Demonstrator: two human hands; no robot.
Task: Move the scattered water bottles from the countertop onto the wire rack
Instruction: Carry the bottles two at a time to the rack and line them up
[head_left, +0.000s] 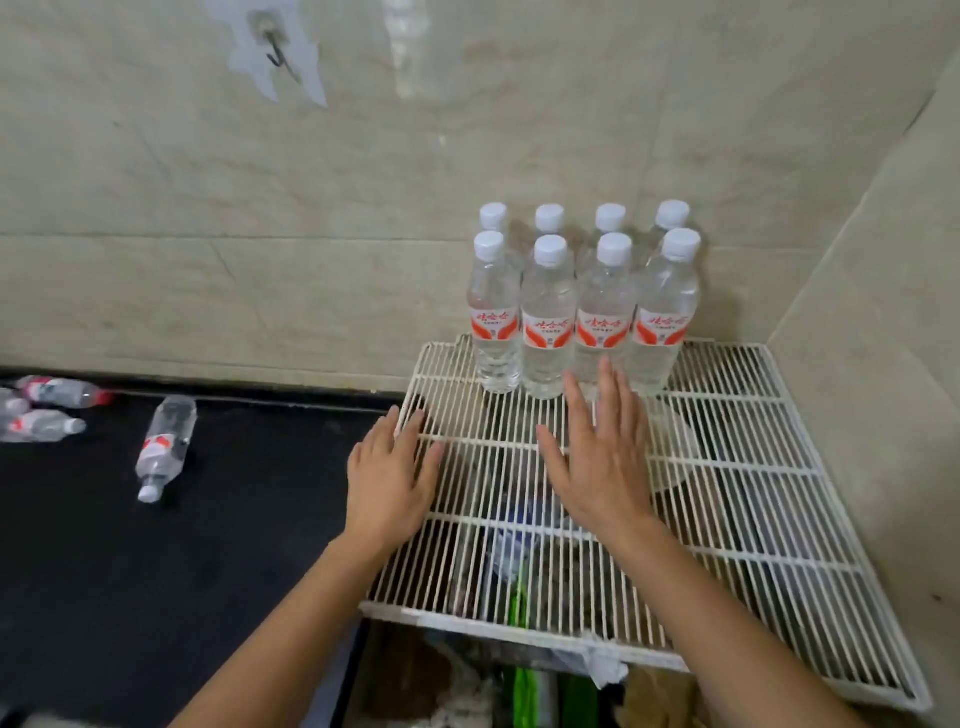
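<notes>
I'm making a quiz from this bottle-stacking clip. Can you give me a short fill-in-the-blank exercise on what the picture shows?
1. The upright bottles on the wire rack number ____.
2. The nearest loose bottle on the countertop is lying on its ____.
3. The left hand and right hand are both open and hold ____.
4. The caps on the upright bottles are ____ in colour.

Missing words: eight; side; nothing; white

The black countertop (156, 571) carries one bottle lying on its side (163, 447) at nine o'clock and a cluster of fallen bottles (44, 410) farther toward nine. The white wire rack (753, 493) holds eight upright bottles (579, 312) at its twelve o'clock edge.
</notes>
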